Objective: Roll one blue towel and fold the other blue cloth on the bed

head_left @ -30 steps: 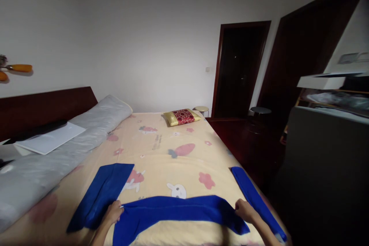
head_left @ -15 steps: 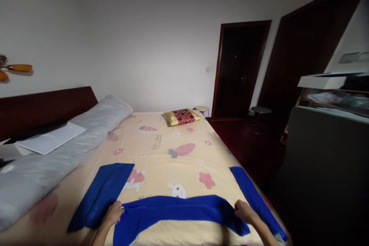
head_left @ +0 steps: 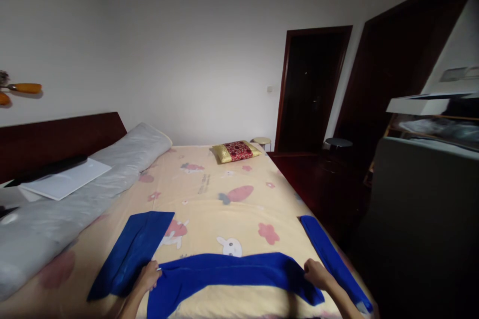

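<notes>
A long piece of blue cloth [head_left: 232, 269], a garment whose kind I cannot make out, lies across the near part of the bed, both ends bending toward me. My left hand [head_left: 149, 275] is closed on its left end, and a small white bit shows at the fingertips. At the cloth's right end, my right hand [head_left: 316, 274] is closed with its fingers curled on the fabric. Beside my left hand lies a flat, folded darker blue cloth [head_left: 138, 244]. A narrow folded blue cloth [head_left: 331, 259] runs along the bed's right edge, just past my right hand.
The bed [head_left: 209, 219] has a cream sheet with rabbits and carrots. A grey rolled mattress or quilt [head_left: 123, 164] lies along the headboard [head_left: 75, 132], carrying a white board [head_left: 67, 179]. A gold and red pillow [head_left: 237, 151] sits at the far end. A dark cabinet [head_left: 422, 209] stands right.
</notes>
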`<state>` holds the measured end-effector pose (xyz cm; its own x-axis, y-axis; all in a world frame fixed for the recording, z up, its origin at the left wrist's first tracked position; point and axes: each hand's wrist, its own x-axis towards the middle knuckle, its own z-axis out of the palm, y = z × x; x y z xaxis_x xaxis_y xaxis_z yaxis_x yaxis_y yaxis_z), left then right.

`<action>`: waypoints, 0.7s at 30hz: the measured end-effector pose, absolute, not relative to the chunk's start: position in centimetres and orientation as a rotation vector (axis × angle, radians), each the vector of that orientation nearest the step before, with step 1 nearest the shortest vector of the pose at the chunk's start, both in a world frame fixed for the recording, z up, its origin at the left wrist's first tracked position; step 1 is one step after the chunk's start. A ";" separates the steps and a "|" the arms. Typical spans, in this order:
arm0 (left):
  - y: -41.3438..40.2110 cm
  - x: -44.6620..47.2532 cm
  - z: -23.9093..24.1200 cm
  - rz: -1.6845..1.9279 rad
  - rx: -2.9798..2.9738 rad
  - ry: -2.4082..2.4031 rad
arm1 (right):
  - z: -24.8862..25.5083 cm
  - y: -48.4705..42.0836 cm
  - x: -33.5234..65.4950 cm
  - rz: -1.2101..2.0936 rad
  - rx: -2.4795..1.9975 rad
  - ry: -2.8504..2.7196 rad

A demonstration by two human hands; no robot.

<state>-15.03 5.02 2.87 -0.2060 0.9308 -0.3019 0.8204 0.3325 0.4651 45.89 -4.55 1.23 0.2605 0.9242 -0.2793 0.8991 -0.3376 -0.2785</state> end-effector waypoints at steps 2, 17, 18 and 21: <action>5.1 -15.0 2.8 0.261 1.528 2.077 | 1.2 -4.6 45.9 0.610 -2.443 -1.767; 5.0 -14.9 2.8 0.225 1.524 2.060 | 1.2 -4.6 45.6 0.576 -2.464 -1.758; 5.0 -14.9 2.7 0.225 1.523 2.060 | 1.2 -4.6 45.6 0.576 -2.464 -1.759; 4.9 -14.9 2.7 0.226 1.521 2.062 | 1.2 -4.6 45.5 0.577 -2.464 -1.762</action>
